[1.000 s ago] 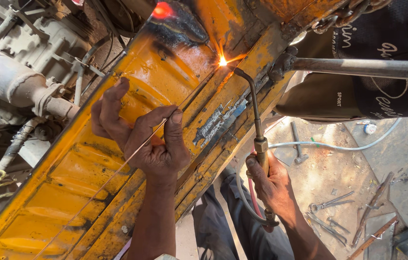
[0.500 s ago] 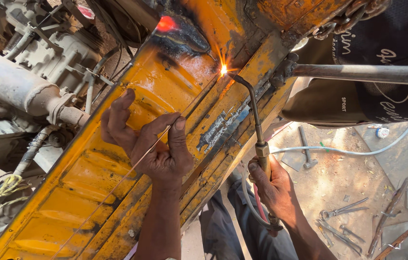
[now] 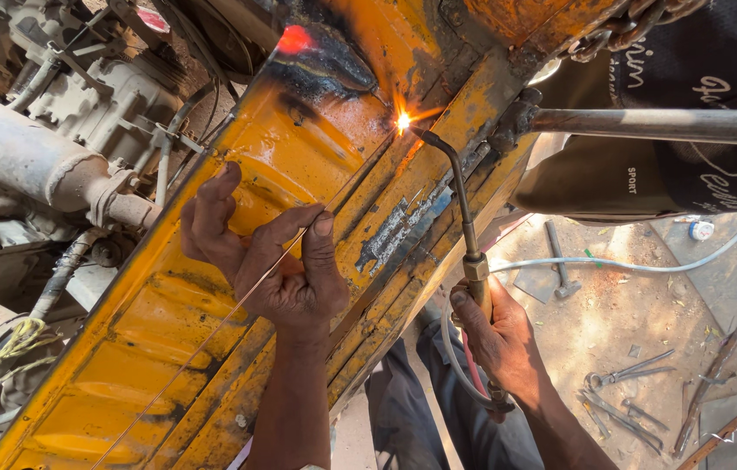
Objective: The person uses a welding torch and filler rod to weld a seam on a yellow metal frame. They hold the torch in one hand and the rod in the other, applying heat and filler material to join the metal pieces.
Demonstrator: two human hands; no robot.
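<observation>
A gas torch [image 3: 464,218] with a thin curved metal neck burns a small bright flame [image 3: 402,121] against a yellow metal panel [image 3: 212,305] that slants from lower left to upper right across the view. The right hand [image 3: 495,331] is closed tight around the torch's brass handle, low in the middle of the view, and hoses [image 3: 464,374] loop out from under that grip. The left hand [image 3: 273,261] rests on the yellow panel to the left of the torch; its thumb and forefinger pinch a thin wire rod [image 3: 238,305], while the other fingers spread loosely on the painted metal. The rod runs along the panel, from the lower left up toward the flame (its far tip is too fine to make out near the glare). Around the flame the paint is burnt black and scraped bare, and a spot [image 3: 294,39] glows red above it. A grey metal bar [image 3: 656,124] crosses the upper right, over another person's dark clothing [image 3: 699,174]. To the left of the panel sit grey engine parts [image 3: 55,165] and pipes. On the dusty floor [image 3: 629,313] at the right lie a hammer [image 3: 557,261], a pale hose [image 3: 647,264] and several pliers [image 3: 625,374].
</observation>
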